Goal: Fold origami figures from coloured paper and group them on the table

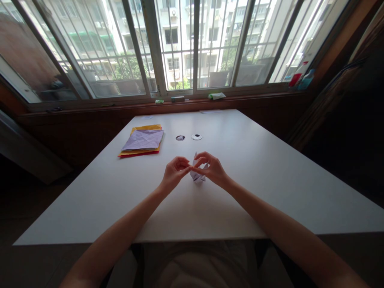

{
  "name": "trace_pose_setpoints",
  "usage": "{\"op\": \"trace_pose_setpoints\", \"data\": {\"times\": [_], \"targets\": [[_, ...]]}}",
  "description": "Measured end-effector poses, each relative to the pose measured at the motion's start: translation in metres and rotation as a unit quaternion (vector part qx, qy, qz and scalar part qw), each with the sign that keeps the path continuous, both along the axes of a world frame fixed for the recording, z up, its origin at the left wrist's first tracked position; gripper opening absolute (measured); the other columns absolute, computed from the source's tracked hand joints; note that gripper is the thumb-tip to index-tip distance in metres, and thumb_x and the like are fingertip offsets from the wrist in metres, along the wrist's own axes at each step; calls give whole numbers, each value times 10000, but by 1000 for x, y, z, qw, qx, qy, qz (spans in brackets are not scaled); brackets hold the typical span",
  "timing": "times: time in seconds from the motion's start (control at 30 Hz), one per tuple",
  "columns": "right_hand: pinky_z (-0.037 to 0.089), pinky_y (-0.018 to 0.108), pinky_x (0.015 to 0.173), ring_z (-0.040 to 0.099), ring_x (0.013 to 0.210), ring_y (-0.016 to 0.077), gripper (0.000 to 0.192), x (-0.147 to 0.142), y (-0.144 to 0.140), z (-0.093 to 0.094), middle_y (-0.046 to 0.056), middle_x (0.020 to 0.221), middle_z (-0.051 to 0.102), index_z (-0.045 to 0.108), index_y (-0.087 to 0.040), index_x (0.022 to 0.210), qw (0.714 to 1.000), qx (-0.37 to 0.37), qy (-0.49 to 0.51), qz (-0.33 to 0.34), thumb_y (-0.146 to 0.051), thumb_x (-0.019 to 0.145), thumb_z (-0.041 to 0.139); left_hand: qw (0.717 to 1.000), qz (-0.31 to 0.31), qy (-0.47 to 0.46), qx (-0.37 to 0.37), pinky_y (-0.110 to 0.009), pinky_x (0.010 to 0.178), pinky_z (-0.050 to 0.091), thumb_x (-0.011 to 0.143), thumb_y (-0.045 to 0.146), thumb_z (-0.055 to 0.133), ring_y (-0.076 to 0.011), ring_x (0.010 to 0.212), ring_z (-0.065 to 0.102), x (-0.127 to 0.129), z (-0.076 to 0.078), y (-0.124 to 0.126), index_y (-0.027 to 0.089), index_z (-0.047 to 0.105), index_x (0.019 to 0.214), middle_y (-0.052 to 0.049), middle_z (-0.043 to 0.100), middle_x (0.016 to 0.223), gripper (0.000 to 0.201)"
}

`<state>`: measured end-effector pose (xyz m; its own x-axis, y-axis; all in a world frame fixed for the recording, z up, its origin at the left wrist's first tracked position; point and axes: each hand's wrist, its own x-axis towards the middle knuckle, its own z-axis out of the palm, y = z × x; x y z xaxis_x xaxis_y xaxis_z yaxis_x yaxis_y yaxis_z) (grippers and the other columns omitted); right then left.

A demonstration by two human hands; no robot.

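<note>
Over the middle of the white table (126, 196), a lilac piece of folded paper (198, 177) with several points is between my hands. My left hand (174, 173) is closed, thumb and index finger pinched at the paper's left edge. From the right, my right hand (214, 170) pinches the same paper, its fingertips meeting those of my left hand. The fingers hide part of the paper's upper half. Its lower tips show below the right hand, close to the tabletop; I cannot tell whether they touch it.
On the table's left lies a stack of creased lilac (144, 140), yellow and red paper sheets. Beyond my hands are two round table holes, one with a white-rimmed cover (197, 137). Small packets (216, 96) and a red bottle (295, 79) stand along the barred window's sill.
</note>
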<state>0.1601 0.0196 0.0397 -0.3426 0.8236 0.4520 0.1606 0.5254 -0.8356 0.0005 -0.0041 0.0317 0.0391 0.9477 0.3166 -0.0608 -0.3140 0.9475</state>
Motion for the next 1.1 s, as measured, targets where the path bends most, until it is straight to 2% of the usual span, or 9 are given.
{"op": "trace_pose_setpoints", "data": {"times": [0.13,0.27,0.5,0.7,0.97,1.1], "targets": [[416,249,488,566,564,145,399,0,2,0,1,640,617,506,-195,856,998,-47,42,7,-427,587,689,1000,-17,15,-16,-253,662,476,609,278,695,-131,742,587,-2,1,1,165,553,930,-20,615,753,369],[413,245,497,569,583,143,398,0,4,1,-4,642,613,508,-191,852,995,-64,77,-1,-402,576,702,999,-1,47,-25,-235,595,464,612,327,682,-127,691,572,-4,-2,2,148,615,822,-36,620,757,284],[404,246,518,553,556,129,362,-1,4,1,-9,628,614,518,-193,840,997,-46,63,-16,-369,584,703,998,30,57,-21,-211,503,412,621,349,672,-91,547,511,-3,1,1,142,639,693,-8,600,611,222],[415,259,534,563,577,141,359,-1,3,2,-2,643,626,517,-197,839,999,-31,38,-18,-393,594,691,998,42,55,4,-216,513,413,618,352,675,-96,553,511,-3,2,1,144,643,668,-12,607,615,216],[410,257,515,544,539,132,365,0,5,-1,1,635,628,518,-198,833,999,-21,26,-22,-420,595,684,997,14,76,-2,-220,526,434,634,333,667,-114,606,554,-3,1,1,154,646,736,-28,636,718,207],[409,256,506,547,543,137,372,0,4,-3,9,648,632,518,-201,835,1000,-9,18,-17,-435,596,680,996,28,85,1,-234,539,445,633,328,668,-122,602,562,-3,2,0,155,658,710,-36,648,708,189]]}}
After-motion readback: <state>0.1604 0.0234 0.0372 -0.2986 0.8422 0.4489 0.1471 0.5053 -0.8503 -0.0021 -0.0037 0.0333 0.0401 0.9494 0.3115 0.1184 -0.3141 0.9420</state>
